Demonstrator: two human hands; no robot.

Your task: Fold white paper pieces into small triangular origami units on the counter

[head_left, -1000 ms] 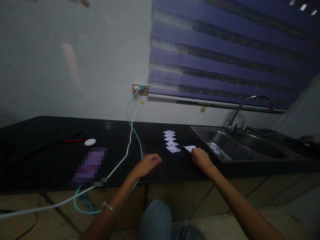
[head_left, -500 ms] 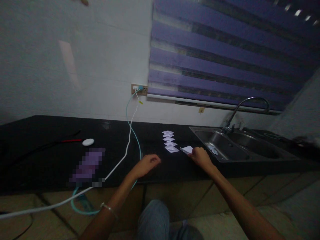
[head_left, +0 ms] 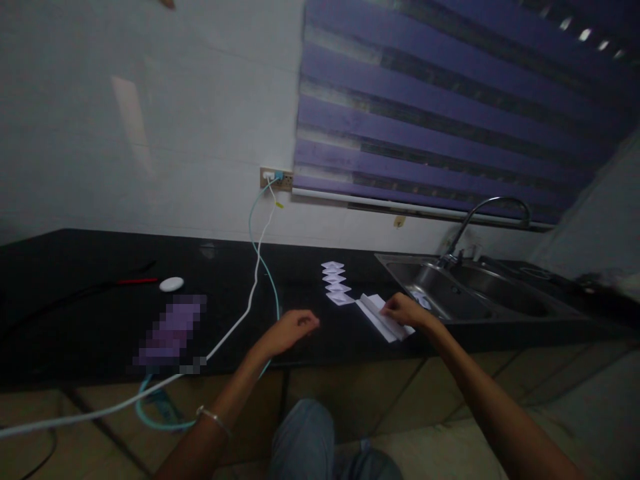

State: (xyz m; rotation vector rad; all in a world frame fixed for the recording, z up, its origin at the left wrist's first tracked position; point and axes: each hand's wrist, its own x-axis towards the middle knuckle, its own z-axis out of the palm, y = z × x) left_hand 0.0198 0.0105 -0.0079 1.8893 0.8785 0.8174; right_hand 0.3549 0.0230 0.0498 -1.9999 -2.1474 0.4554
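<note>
My right hand [head_left: 406, 311] is closed on the top sheet of a small stack of white paper [head_left: 383, 317] lying on the black counter [head_left: 100, 320], just left of the sink. The sheet's near edge is lifted. My left hand [head_left: 290, 329] rests on the counter with its fingers curled and nothing visible in them. A row of several small folded white paper pieces [head_left: 336, 282] lies just beyond the stack.
A steel sink [head_left: 465, 297] with a curved tap [head_left: 487, 213] is on the right. A white cable [head_left: 235, 320] and a teal cable [head_left: 267, 267] run from a wall socket [head_left: 273, 178] across the counter. A white round object [head_left: 171, 284] and a red pen [head_left: 137, 281] lie left.
My right hand has drawn the paper toward the counter's front edge, so more of the stack shows. The left hand has stayed put. The view has shifted slightly.
</note>
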